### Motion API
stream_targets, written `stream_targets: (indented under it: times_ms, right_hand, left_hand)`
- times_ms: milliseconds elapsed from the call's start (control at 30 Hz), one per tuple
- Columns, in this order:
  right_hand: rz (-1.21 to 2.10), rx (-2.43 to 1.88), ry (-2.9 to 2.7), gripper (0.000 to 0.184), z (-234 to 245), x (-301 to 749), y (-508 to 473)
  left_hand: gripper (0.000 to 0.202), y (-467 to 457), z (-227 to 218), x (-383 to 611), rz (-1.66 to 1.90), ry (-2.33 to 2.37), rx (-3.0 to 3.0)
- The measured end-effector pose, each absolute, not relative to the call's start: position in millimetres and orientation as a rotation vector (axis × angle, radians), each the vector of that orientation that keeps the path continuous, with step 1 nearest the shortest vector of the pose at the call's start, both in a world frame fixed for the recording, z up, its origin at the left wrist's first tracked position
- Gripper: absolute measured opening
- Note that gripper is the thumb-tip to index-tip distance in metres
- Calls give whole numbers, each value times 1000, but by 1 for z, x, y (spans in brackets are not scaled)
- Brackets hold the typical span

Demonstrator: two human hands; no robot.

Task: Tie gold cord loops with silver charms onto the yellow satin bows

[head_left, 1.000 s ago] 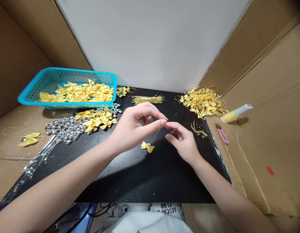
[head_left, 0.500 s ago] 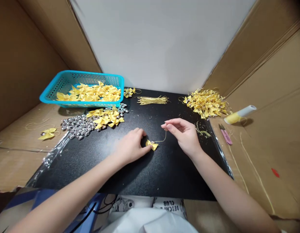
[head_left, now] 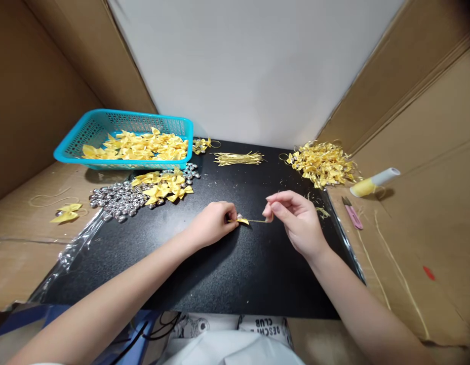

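Note:
Low over the black board, my left hand (head_left: pixel 216 223) pinches a yellow ribbon bow (head_left: pixel 243 221) that has a small silvery bead at its middle. Part of the bow is hidden behind the fingers. A thin gold cord (head_left: pixel 256 221) runs from the bow, stretched nearly straight, to my right hand (head_left: pixel 296 218). The right thumb and fingers are closed on the cord's end, a little above the board. A bundle of cut gold cords (head_left: pixel 238 158) lies beyond both hands.
A blue basket (head_left: pixel 123 163) of yellow bows stands back left, silver beads (head_left: pixel 117 200) in front of it. Finished-looking beaded bows (head_left: pixel 322 165) are heaped back right. Pink-handled snips (head_left: pixel 352 215) and a pale tube (head_left: pixel 375 182) lie on cardboard at right.
My right hand has moved slightly right and toward me, pulling the slack cord nearly straight. My left hand has lifted and tilted the bow, now seen more edge-on.

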State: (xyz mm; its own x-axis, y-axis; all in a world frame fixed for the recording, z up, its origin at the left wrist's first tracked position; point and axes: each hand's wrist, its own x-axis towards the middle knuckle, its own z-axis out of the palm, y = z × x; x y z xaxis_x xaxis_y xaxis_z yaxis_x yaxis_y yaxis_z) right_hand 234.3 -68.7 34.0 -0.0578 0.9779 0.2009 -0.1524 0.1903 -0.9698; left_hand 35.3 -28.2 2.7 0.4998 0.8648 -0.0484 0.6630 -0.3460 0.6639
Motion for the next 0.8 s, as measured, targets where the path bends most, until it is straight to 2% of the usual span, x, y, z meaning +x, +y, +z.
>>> stream_targets:
  times_ms: [100, 200, 300, 433, 533, 667, 800]
  right_hand:
    - [1274, -864, -1253, 14, 38, 235, -80]
    - [1326, -783, -1277, 9, 40, 239, -93]
    - [1369, -667, -1322, 4, 37, 246, -105]
    - [1463, -602, -1388, 6, 25, 251, -118]
    - [1483, -635, -1297, 4, 16, 249, -121]
    - [1428, -707, -1084, 5, 16, 243, -118]
    - [1357, -750, -1080, 10, 28, 240, -111]
  left_hand:
    - [3, -30, -1, 39, 599, 1217, 2054]
    - [13, -30, -5, 41, 702, 1124, 2046]
    - [3, -32, -1, 36, 832, 1041, 2206]
    - [11, -43, 21, 26, 1348, 682, 2626]
    - [15, -50, 29, 25, 1380, 461, 2871]
    - [9, -49, 22, 34, 1456, 696, 2719]
    - [9, -48, 16, 45, 1276, 861, 2374]
